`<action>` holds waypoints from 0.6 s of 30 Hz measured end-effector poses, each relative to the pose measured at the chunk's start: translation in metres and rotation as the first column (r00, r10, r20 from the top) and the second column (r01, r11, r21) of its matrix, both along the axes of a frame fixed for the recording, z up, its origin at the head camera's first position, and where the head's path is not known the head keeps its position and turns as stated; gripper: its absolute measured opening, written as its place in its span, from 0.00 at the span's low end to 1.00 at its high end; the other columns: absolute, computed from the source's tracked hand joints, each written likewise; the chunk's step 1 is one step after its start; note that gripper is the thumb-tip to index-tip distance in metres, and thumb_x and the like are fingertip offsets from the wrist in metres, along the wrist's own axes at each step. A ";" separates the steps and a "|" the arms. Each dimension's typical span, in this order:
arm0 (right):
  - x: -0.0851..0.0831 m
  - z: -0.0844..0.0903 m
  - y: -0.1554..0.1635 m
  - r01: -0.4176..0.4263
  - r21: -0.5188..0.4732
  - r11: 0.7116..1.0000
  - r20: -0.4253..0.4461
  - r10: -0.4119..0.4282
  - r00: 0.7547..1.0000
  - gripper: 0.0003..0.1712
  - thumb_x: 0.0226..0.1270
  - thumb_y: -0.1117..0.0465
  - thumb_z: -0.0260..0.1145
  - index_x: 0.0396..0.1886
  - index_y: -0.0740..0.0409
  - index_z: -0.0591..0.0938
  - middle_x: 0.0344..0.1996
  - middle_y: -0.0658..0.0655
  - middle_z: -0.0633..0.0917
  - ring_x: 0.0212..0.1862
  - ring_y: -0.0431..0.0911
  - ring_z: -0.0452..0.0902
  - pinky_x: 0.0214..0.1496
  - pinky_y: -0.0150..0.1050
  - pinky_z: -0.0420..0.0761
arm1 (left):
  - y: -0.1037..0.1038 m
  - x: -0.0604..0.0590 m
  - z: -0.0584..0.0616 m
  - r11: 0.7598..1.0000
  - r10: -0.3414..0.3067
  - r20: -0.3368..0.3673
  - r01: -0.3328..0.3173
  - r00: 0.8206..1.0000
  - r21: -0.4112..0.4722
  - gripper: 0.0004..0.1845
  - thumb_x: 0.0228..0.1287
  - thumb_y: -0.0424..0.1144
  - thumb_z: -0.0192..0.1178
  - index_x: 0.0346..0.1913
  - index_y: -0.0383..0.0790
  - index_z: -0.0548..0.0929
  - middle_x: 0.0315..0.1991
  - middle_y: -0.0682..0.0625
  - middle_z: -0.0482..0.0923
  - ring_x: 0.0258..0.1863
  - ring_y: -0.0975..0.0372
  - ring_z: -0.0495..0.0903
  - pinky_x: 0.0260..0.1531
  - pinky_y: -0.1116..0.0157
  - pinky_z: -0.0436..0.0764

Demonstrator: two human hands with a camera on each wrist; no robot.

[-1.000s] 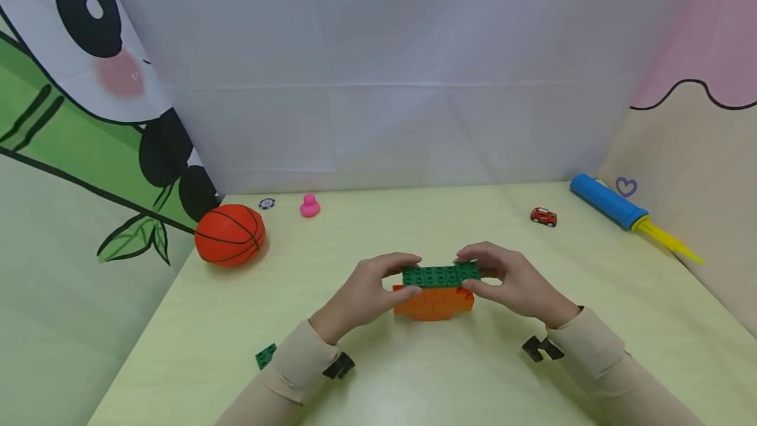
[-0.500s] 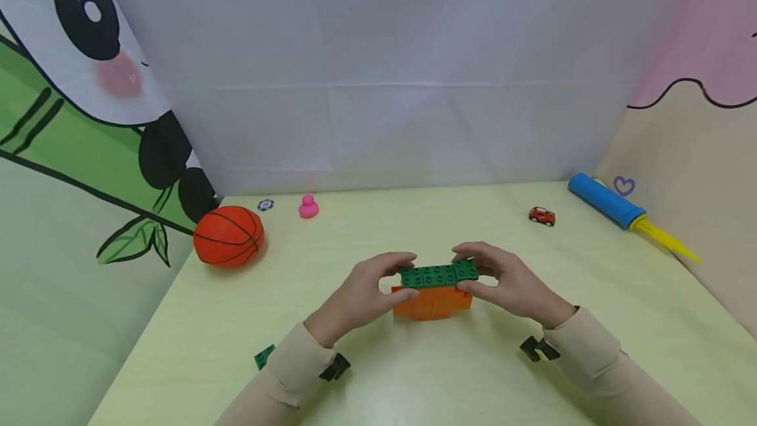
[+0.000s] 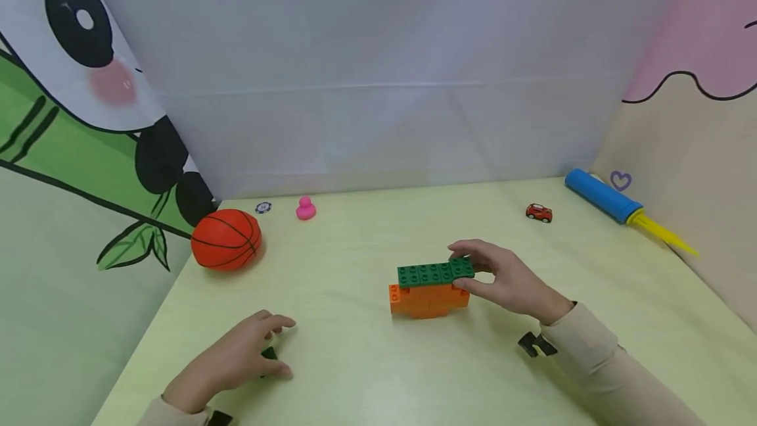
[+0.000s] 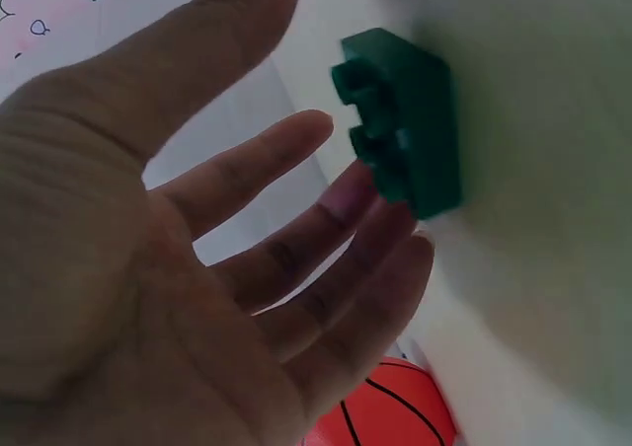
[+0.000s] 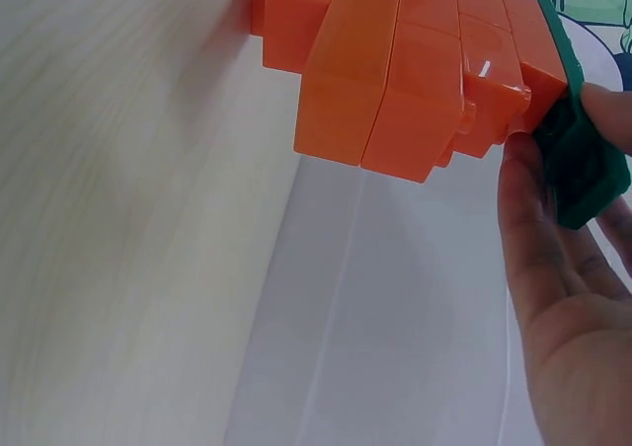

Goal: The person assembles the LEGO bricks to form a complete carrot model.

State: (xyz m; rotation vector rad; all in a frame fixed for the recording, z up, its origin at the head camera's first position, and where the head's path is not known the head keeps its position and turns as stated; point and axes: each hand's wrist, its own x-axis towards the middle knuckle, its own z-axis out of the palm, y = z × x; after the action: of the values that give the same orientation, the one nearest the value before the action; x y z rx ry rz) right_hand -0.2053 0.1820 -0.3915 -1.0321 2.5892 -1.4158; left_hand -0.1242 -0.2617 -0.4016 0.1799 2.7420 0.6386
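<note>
Orange toy building blocks (image 3: 428, 301) are stacked on the table, with a row of green bricks (image 3: 426, 275) along the top. At the right end of that row, my right hand (image 3: 511, 278) pinches a green brick (image 3: 462, 267) between thumb and fingers. The right wrist view shows the brick (image 5: 583, 175) jutting past the orange blocks' edge. Off to the left, my left hand (image 3: 233, 355) hovers with spread fingers around a loose green brick (image 4: 420, 120) lying studs up. In the head view this hand covers most of the brick.
An orange-red basketball (image 3: 226, 240) stands at the table's left edge. Farther back are a poker chip (image 3: 263, 207), a pink toy (image 3: 305, 208) and a red toy car (image 3: 539, 213). A blue tube with a yellow tip (image 3: 603, 196) lies at the back right, by the side wall.
My left hand has let go of the green row's left end and moved left and nearer, to the loose green brick. The right hand stays on its brick; the view shifts slightly.
</note>
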 end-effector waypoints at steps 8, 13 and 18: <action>0.001 0.002 0.000 0.012 0.019 1.000 0.020 -0.012 1.000 0.30 0.65 0.57 0.72 0.66 0.48 0.74 0.54 0.50 0.81 0.48 0.40 0.82 0.60 0.38 0.79 | -0.010 0.002 -0.008 0.999 -0.005 -0.018 0.006 1.000 0.053 0.25 0.47 0.37 0.79 0.51 0.43 0.84 0.33 0.54 0.74 0.34 0.61 0.71 0.35 0.65 0.73; 0.002 0.004 0.000 0.020 0.033 0.999 0.023 -0.021 1.000 0.30 0.65 0.57 0.72 0.66 0.48 0.74 0.55 0.50 0.81 0.48 0.40 0.82 0.60 0.38 0.79 | 0.016 -0.013 0.004 0.995 -0.004 -0.082 0.012 0.997 0.097 0.26 0.54 0.35 0.74 0.58 0.43 0.81 0.39 0.54 0.78 0.39 0.62 0.77 0.41 0.62 0.81; 0.001 0.005 -0.001 0.016 0.029 0.999 0.031 -0.017 0.999 0.31 0.65 0.57 0.72 0.66 0.48 0.74 0.55 0.50 0.81 0.49 0.41 0.82 0.60 0.39 0.79 | 0.058 -0.030 0.023 0.959 -0.111 -0.261 0.172 0.959 0.226 0.26 0.60 0.34 0.70 0.62 0.42 0.78 0.48 0.51 0.80 0.45 0.61 0.80 0.49 0.58 0.84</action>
State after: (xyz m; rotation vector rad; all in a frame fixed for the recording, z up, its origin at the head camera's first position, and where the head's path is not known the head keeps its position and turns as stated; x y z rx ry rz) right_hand -0.2041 0.1809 -0.3864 -0.9798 2.5941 -1.3827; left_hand -0.1538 -0.2032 -0.3784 0.5448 2.8375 0.9739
